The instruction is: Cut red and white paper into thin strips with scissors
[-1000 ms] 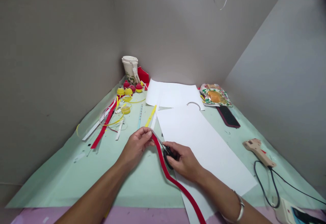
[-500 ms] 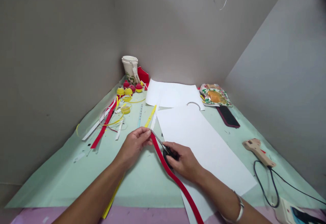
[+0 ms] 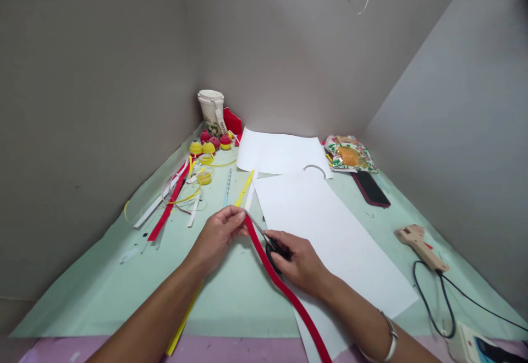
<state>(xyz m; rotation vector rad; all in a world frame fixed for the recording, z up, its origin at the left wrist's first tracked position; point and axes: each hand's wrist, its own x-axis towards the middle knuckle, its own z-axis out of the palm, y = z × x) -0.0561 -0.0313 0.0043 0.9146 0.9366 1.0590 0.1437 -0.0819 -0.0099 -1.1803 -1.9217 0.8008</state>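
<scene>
Between finger and thumb, my left hand pinches the upper end of a long red paper strip. From there the strip curves down past the near edge of the table. My right hand grips black-handled scissors, whose blades lie against the strip close to my left fingertips. A yellow strip and a white strip lie just beyond my left hand. Another yellow length shows under my left forearm. Large white sheets lie under and behind my right hand.
At back left stand a white cup and several red and yellow balls, with loose strips in front. On the right are a snack packet, a phone, a glue gun with its cord, and a power strip.
Almost nothing differs; the whole view has shifted very slightly. Both hands keep the same hold on the red strip and the scissors.
</scene>
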